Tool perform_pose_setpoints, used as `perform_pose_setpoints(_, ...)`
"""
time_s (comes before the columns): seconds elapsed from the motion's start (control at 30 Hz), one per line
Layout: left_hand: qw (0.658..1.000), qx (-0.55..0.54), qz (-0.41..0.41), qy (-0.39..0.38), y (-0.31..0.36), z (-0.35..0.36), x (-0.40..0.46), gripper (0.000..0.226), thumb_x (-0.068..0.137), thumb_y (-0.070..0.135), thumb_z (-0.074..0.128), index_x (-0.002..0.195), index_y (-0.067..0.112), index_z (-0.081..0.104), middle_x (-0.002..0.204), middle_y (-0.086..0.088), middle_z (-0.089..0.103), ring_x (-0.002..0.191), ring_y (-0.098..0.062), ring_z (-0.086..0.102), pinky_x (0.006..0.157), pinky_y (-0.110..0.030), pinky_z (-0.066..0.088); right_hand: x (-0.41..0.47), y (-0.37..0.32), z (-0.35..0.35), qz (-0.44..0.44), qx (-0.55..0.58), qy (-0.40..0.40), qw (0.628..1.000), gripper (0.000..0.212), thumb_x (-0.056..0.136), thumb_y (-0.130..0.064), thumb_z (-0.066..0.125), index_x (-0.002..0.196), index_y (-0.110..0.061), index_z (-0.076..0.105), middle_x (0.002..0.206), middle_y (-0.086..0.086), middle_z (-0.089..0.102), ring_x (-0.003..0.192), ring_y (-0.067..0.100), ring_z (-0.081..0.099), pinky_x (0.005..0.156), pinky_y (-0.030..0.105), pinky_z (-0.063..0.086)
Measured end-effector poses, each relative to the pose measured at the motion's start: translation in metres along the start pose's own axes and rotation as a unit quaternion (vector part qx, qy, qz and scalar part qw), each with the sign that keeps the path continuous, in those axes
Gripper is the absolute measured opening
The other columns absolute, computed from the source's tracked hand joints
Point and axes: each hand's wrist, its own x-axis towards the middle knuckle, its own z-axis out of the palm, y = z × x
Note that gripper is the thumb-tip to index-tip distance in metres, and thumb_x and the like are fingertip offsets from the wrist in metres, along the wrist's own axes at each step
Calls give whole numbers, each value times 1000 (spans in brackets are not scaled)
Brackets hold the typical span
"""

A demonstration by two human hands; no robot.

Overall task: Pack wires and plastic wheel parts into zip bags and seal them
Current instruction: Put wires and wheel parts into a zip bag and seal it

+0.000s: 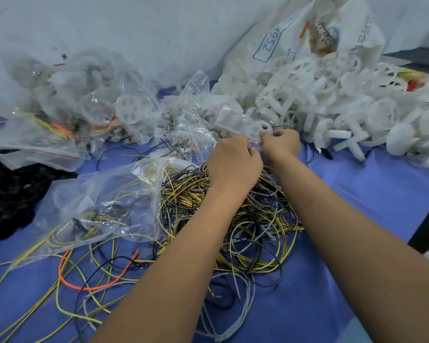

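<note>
A: Where is the bag (254, 134) now?

B: Between both hands, above the far edge of the wires (233, 209). The left hand (233, 162) and the right hand (280, 142) both pinch it with curled fingers, very close together. A wheel (259, 128) is inside, on the far side of the fingertips.

A: And the seal?

B: I think it runs left to right between the pinches (it is blurred). The wheel pile (332, 107) lies far right, nearer the right hand.

A: The surface?

B: A blue cloth (382, 194), crowded; a pale wall (134, 26) behind.
</note>
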Motion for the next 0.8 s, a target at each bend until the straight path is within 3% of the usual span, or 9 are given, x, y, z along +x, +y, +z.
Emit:
perform_pose_setpoints(0.07, 997, 29, 15, 65, -7, -15, -6, 12, 93, 27, 59, 88, 18, 65, 82, -4, 68, 82, -27, 63, 62, -34, 44, -12, -1, -3, -8, 15, 75, 997, 27, 90, -33, 65, 72, -15, 57, 67, 1, 57, 66, 24, 48, 58, 30, 33)
perform_pose_setpoints(0.17, 983, 96, 18, 156, -28, -44, -20, 13, 86, 21, 67, 98, 18, 65, 91, -2, 65, 98, -26, 55, 61, -34, 41, -41, -6, -2, -50, 73, 123, 988, 26, 95, -38, 61, 83, -16, 56, 70, -5, 56, 64, 17, 50, 55, 32, 33)
perform_pose_setpoints(0.3, 970, 186, -35, 155, -75, -76, -43, 35, 77, 23, 77, 109, 20, 62, 108, -5, 55, 109, -28, 44, 80, -33, 40, -89, -20, 9, -117, 117, 114, 980, 25, 95, -36, 62, 83, -15, 54, 69, -10, 51, 61, 10, 44, 61, 29, 33)
perform_pose_setpoints(0.37, 972, 164, -59, 156, -97, -87, -57, 32, 77, 21, 77, 104, 20, 61, 106, -5, 51, 104, -28, 46, 79, -34, 38, -112, -28, 18, -142, 128, 64, 980, 24, 93, -33, 64, 80, -15, 54, 66, -12, 49, 56, 5, 42, 60, 26, 34)
perform_pose_setpoints(0.5, 973, -25, -124, 194, -136, -106, -79, 13, 86, 19, 72, 81, 19, 59, 83, 2, 60, 77, -17, 56, 66, -29, 37, -158, -39, 40, -149, 154, -27, 976, 20, 89, -32, 71, 83, -16, 61, 67, -13, 56, 53, -3, 49, 59, 20, 38)
perform_pose_setpoints(0.6, 956, -129, -161, 207, -154, -113, -90, 19, 89, 16, 70, 74, 13, 59, 66, 2, 59, 62, -10, 52, 58, -15, 38, -187, -38, 52, -129, 189, -148, 962, 20, 89, -30, 74, 81, -17, 61, 65, -10, 60, 54, 6, 53, 55, 28, 45)
perform_pose_setpoints(0.7, 947, -178, -175, 203, -164, -112, -97, 25, 92, 17, 67, 71, 7, 56, 65, -6, 57, 61, -11, 45, 61, -27, 41, -203, -36, 55, -77, 320, -307, 893, 21, 98, -19, 66, 81, -12, 57, 59, -4, 54, 47, 13, 44, 40, 24, 37)
perform_pose_setpoints(0.8, 931, -218, -193, 218, -168, -111, -96, 26, 92, 18, 63, 69, 8, 55, 60, 2, 52, 59, -10, 44, 60, -32, 40, -207, -37, 53, -7, 444, -447, 776, 28, 103, -13, 55, 75, -13, 60, 66, 0, 55, 51, 12, 42, 40, 20, 33)
